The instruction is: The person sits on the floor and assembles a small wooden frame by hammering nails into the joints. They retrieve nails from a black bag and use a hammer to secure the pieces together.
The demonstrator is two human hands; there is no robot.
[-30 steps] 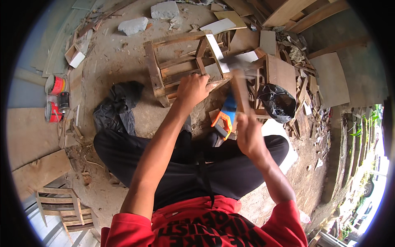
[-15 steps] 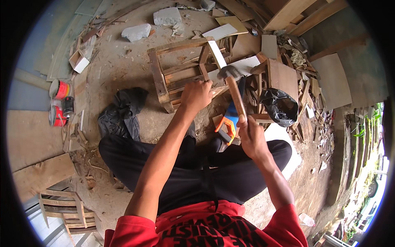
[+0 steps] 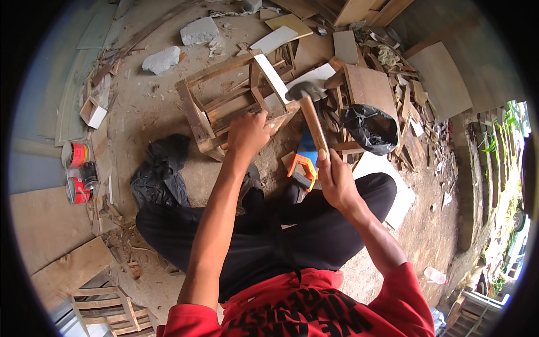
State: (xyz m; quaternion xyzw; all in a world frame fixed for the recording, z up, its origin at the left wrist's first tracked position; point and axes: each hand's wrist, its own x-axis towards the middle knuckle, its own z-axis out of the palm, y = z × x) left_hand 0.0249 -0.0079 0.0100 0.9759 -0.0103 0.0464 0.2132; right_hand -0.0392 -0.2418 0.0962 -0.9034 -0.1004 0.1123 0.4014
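A wooden frame like a small stool or chair [image 3: 196, 121] lies tipped on the ground in front of me. My left hand [image 3: 249, 133] is closed at its near rail, the fingers curled and partly hidden behind the knuckles. My right hand [image 3: 338, 181] grips a hammer [image 3: 315, 126] low on its wooden handle, thumb along the wood. The dark metal head is raised and overlaps the frame's right corner in view; whether it touches cannot be told. A white strip [image 3: 272, 77] runs along the frame's right side. An orange-handled saw [image 3: 303, 170] lies between my feet and the right hand.
A black plastic bag [image 3: 160, 171] lies left of my legs. A wooden box-like piece [image 3: 373, 92] with another black bag [image 3: 370, 130] stands right. Paint cans [image 3: 78, 190] stand far left, stone blocks [image 3: 200, 31] lie beyond, and scrap wood [image 3: 418, 106] is heaped right.
The view has turned a little, so the scene sits further left. My left hand stays at the frame, slightly further from its right corner. The hammer remains raised in my right hand.
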